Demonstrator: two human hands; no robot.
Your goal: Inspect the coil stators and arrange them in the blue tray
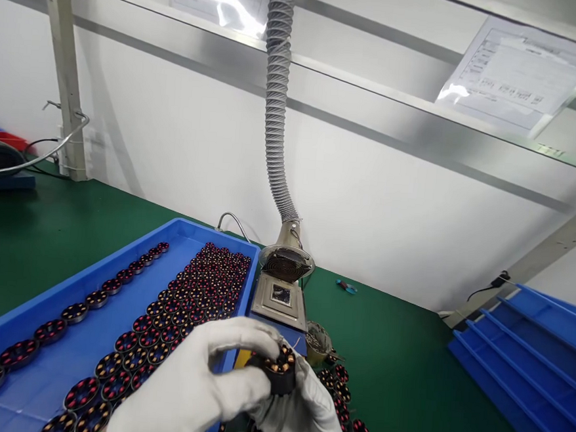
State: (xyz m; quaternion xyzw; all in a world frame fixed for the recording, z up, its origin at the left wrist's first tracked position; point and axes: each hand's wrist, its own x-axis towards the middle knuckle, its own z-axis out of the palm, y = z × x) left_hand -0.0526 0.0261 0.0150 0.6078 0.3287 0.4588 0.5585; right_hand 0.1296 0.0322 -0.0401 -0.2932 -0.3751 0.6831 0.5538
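Two white-gloved hands meet around one coil ring (283, 373), a black piece with copper windings facing up. The left hand (192, 377) is half curled, its thumb and fingers parted by about the ring's width and gripping it from the left. The right hand (311, 412) bends around the right side and lies partly beneath; its fingers are partly hidden, but it too is closed against the ring.

Left of the hands, and partly behind the left one, a blue tray (100, 331) lies on the green counter (396, 368). Many similar rings (204, 282) are packed along its near-hand side, some windings reddish, others copper, while a single row (75, 312) runs along the far left side. Loose rings (339, 391) lie on the counter just right of the right hand and below it.

Straight beyond the hands sits a metal heater (281, 296) with a dark square opening, under a round hood (287, 262) on a grey ribbed hose (277, 90). A cup (317, 340) stands just beyond the right hand. Farther off to the right are small blue cutters (346, 286) and stacked blue bins (529, 364). Above, papers (522, 78) in clear sleeves hang by a metal shelf in front of a white wall (370, 176).
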